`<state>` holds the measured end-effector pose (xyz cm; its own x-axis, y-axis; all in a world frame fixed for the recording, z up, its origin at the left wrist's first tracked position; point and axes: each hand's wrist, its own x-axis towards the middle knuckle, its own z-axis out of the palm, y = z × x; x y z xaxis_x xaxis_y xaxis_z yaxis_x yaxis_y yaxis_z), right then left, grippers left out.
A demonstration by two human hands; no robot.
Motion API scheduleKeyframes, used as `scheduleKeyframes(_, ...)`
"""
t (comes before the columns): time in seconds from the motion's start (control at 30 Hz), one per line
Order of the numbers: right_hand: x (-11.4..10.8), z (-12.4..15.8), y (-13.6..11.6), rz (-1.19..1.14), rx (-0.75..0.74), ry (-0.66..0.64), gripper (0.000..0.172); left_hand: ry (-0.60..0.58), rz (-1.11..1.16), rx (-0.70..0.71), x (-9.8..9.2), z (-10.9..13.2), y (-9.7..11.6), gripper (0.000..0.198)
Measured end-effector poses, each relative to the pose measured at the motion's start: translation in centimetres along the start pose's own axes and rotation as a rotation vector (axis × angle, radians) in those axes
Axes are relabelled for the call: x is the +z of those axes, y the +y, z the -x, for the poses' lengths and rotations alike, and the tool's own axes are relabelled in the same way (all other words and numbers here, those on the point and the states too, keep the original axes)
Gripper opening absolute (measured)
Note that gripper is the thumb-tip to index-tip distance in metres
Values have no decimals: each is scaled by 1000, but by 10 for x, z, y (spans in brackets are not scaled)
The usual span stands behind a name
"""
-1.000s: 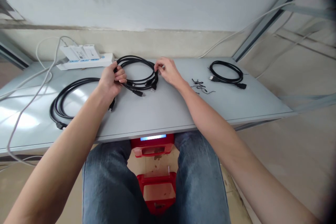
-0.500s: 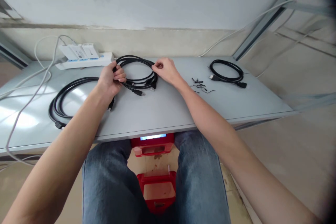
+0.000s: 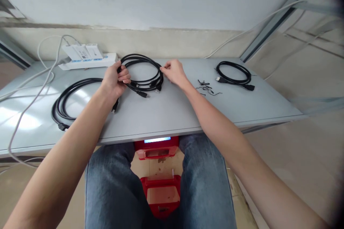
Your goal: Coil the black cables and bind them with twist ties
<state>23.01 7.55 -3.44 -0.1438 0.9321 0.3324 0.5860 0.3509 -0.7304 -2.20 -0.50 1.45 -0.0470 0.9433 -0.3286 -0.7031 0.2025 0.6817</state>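
A coil of black cable stands at the middle of the table, its plugs lying toward me. My left hand is closed around the left side of this coil. At its right edge, my right hand makes a pinch with thumb and forefinger; whatever lies between those fingertips is too small to make out. To the right of that hand are several thin black twist ties. Another black cable coil lies on the left, partly hidden by my left forearm.
A third coiled black cable lies at the right on the grey table. A white power strip with plugged-in adapters sits at the back left, white cords trailing from it. A wall rises behind. A red stool is under the table.
The right hand's fingertips have shifted slightly right, toward the outer edge of the coil. My left hand keeps its hold; the whole view has shifted a little.
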Motion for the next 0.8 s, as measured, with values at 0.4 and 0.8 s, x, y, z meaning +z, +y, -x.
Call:
scheduleKeyframes(0.4, 6, 0, 0, 101, -92, 74, 28, 2, -11, -9, 3, 4, 0, 43)
scheduleKeyframes(0.8, -1, 1, -6, 49, -145, 7, 19, -4, 10, 1, -1, -1, 0, 42)
